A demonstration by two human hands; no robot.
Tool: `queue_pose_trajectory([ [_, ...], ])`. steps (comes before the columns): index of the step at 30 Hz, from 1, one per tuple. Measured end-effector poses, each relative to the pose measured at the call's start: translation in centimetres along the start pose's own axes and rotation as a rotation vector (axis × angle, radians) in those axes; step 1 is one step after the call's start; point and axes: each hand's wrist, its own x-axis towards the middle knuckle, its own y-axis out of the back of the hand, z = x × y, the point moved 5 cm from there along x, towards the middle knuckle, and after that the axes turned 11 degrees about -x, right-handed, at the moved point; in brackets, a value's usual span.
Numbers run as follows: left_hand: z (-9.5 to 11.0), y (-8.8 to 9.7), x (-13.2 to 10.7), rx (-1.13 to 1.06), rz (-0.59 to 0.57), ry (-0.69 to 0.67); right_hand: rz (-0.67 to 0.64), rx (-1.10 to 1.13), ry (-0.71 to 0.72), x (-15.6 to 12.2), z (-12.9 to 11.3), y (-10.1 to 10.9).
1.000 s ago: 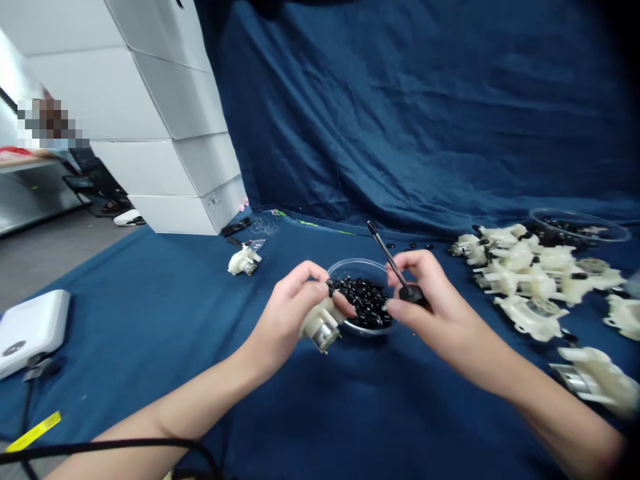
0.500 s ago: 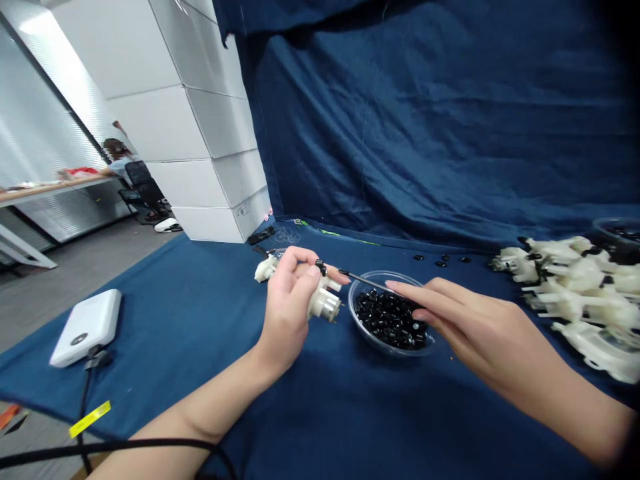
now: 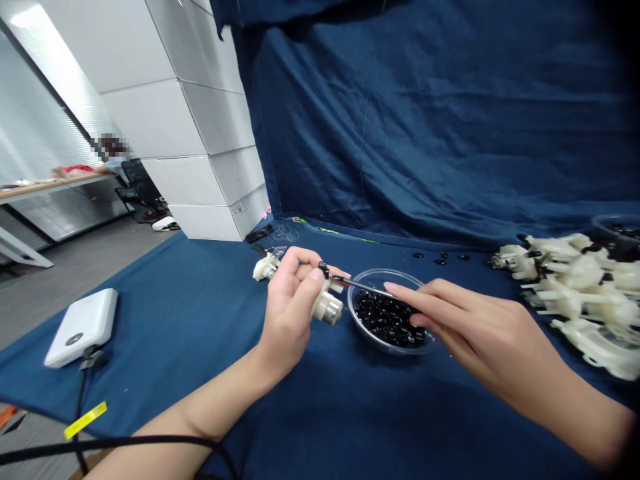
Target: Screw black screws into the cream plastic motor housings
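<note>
The person's left hand is curled around a white plastic motor housing, its fingers together and clamped on the housing's near side. The housing sits at the fingertips, with its silver motor can sticking out past them toward a clear plastic bowl. The right hand reaches in from the other side, its fingers close together above the bowl's near edge. A thin metal shaft runs out from under the right fingertips, over the bowl's rim, to the top of the housing, where a small black part sits at its tip. Whatever the shaft's handle looks like, the fingers hide it. The bowl is heaped with small black parts. Just beyond the left hand lies another white housing, and a pile of similar white assemblies stands well off to the right on the blue cloth.
</note>
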Motion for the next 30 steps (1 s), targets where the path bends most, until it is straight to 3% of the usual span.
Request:
queue_pose_trajectory([
  [13, -1.0, 1.0, -0.5, 0.263, -0.002, -0.083, -0.033, -0.189, -0.016, -0.3, -0.7, -0.3],
  [19, -1.3, 0.8, -0.7, 0.265, -0.028, -0.062, -0.026, -0.228, -0.023, -0.6, -1.0, -0.4],
  [27, -1.4, -0.2, -1.1, 0.325, -0.221, -0.056, 0.001, -0.234, -0.014, -0.7, -0.7, 0.1],
  [30, -1.2, -0.5, -1.2, 0.299, -0.236, -0.062, 0.017, -0.243, 0.01, -0.7, -0.5, 0.4],
])
